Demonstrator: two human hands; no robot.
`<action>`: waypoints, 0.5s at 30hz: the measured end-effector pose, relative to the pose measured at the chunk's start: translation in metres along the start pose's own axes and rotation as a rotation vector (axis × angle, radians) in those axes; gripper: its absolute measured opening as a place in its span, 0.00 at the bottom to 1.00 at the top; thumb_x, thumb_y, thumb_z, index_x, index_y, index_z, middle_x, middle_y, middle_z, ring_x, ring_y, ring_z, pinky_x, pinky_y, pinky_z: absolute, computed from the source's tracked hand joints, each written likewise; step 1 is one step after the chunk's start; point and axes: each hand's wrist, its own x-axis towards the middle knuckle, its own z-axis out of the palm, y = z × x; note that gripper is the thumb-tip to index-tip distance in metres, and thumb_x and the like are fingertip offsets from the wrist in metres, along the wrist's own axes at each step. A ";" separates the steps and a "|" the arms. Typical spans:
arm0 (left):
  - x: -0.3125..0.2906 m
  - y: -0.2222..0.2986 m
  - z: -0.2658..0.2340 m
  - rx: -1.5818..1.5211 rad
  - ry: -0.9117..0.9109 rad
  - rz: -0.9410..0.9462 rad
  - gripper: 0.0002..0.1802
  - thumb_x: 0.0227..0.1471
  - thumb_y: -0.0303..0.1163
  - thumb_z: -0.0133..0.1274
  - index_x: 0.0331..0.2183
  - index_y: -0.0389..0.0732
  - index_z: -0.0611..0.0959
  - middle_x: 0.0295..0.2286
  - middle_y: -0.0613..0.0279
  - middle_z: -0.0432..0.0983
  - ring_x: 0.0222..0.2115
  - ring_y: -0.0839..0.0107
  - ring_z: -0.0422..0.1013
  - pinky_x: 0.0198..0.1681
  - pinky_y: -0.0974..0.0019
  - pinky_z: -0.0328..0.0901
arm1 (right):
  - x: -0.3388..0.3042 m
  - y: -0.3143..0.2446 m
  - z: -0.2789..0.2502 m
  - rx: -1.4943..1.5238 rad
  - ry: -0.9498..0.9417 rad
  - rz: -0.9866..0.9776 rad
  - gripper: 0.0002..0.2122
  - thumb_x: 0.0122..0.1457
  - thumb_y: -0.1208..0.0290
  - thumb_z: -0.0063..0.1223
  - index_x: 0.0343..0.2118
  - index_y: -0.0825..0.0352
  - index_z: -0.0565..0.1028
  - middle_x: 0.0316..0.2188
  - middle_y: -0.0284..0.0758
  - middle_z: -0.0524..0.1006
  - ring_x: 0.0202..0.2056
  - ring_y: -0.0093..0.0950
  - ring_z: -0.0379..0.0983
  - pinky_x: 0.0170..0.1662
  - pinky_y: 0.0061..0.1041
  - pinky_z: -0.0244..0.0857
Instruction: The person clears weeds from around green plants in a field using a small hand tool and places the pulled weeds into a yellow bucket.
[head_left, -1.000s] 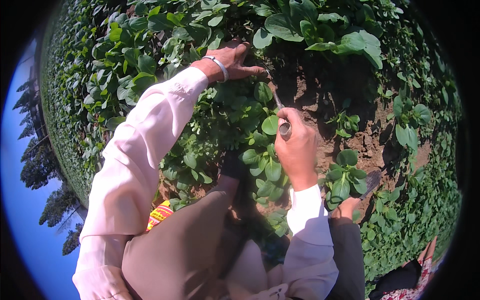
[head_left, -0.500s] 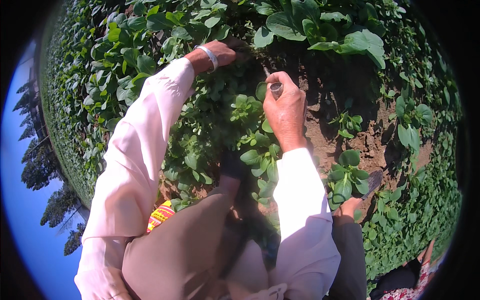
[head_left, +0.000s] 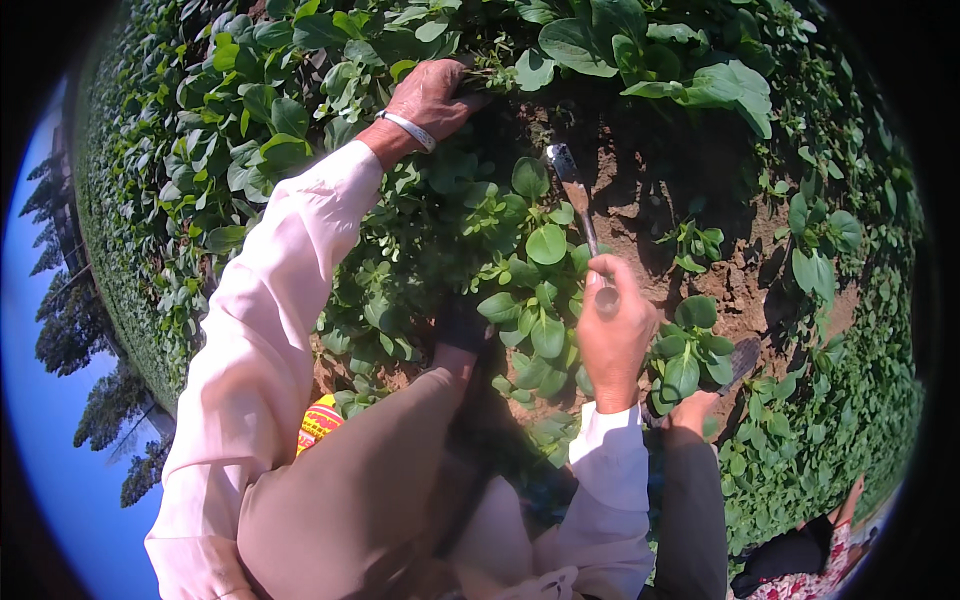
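My right hand [head_left: 612,335] is shut on the handle of a small hand hoe [head_left: 578,207], whose metal blade points up at the bare brown soil [head_left: 660,190]. My left hand [head_left: 432,95], with a metal bangle on the wrist, reaches forward into the low green leafy plants [head_left: 530,250] and grasps stems or leaves at the soil's edge; what it holds is partly hidden. Both arms wear pale pink sleeves. I crouch over the plants, my brown-clad knees below.
Dense leafy plants [head_left: 250,130] cover the ground to the left and top. Big-leaved plants [head_left: 650,60] stand beyond the soil patch. My bare foot [head_left: 695,410] rests on the earth. Another person's patterned clothing [head_left: 830,560] shows at the lower right. Trees and sky fill the left rim.
My right hand has pulled back toward me with the hoe, after reaching forward to the soil half a second ago. My left hand stays in the plants, shifted slightly.
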 end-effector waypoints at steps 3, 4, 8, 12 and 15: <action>-0.004 0.030 0.021 0.079 0.111 0.173 0.20 0.48 0.35 0.58 0.44 0.41 0.80 0.30 0.49 0.79 0.33 0.48 0.74 0.35 0.55 0.69 | 0.001 0.004 0.003 0.037 0.018 -0.017 0.09 0.53 0.82 0.54 0.37 0.64 0.74 0.21 0.41 0.76 0.22 0.41 0.75 0.26 0.34 0.65; -0.007 0.048 0.022 0.108 0.041 0.122 0.19 0.47 0.39 0.59 0.41 0.41 0.80 0.29 0.51 0.78 0.32 0.48 0.74 0.34 0.53 0.69 | 0.002 0.004 0.004 0.049 0.012 -0.007 0.09 0.53 0.82 0.54 0.37 0.64 0.74 0.21 0.41 0.76 0.23 0.41 0.75 0.26 0.34 0.65; -0.009 0.062 0.051 0.376 -0.152 0.096 0.18 0.44 0.43 0.61 0.34 0.40 0.81 0.28 0.52 0.78 0.32 0.48 0.74 0.33 0.50 0.69 | 0.026 0.003 0.027 0.015 -0.051 0.028 0.09 0.52 0.81 0.53 0.36 0.64 0.73 0.18 0.42 0.74 0.23 0.43 0.75 0.26 0.37 0.64; -0.001 0.059 0.053 0.169 -0.186 -0.090 0.21 0.46 0.39 0.59 0.42 0.42 0.82 0.34 0.49 0.79 0.38 0.51 0.75 0.42 0.54 0.70 | 0.046 0.006 0.020 0.217 -0.017 0.076 0.06 0.53 0.80 0.54 0.34 0.65 0.73 0.16 0.40 0.73 0.20 0.39 0.75 0.25 0.33 0.63; 0.007 0.046 0.031 -0.207 -0.211 -0.195 0.24 0.48 0.36 0.60 0.47 0.40 0.79 0.41 0.57 0.78 0.41 0.66 0.74 0.47 0.64 0.67 | 0.028 0.004 0.002 0.157 -0.015 0.036 0.06 0.54 0.80 0.54 0.35 0.65 0.74 0.17 0.40 0.74 0.20 0.35 0.75 0.24 0.30 0.64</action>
